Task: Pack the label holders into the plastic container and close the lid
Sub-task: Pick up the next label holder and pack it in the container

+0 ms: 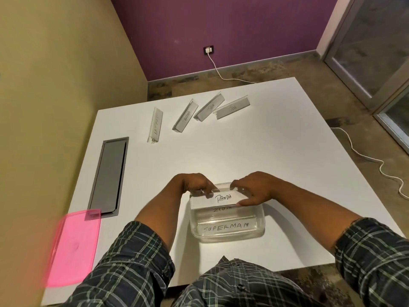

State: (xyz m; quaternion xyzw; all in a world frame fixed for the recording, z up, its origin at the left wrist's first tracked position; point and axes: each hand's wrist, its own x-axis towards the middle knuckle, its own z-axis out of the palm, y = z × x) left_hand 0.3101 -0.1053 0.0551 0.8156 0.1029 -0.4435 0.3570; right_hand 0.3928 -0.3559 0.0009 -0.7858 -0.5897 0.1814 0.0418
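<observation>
A clear plastic container (pixel 261 227) stands on the white table near its front edge. Inside lie label holders marked SUPERMAN (pixel 226 228) and ZEBRA (pixel 222 209). Both hands hold a holder marked PANDA (pixel 223 198) at the container's far rim: my left hand (pixel 194 182) pinches its left end, my right hand (pixel 254 188) its right end. Several more holders lie at the far side: BATMAN (pixel 155 125), ALPHA (pixel 186 116), TIGER (pixel 210 108) and DOG (pixel 232 107). The pink lid (pixel 74 247) lies flat at the front left.
A grey cable hatch (pixel 108 176) is set into the table at the left. A white cable (pixel 365 156) runs over the floor to the right, another from a wall socket (pixel 209 50). A yellow wall borders the table's left side.
</observation>
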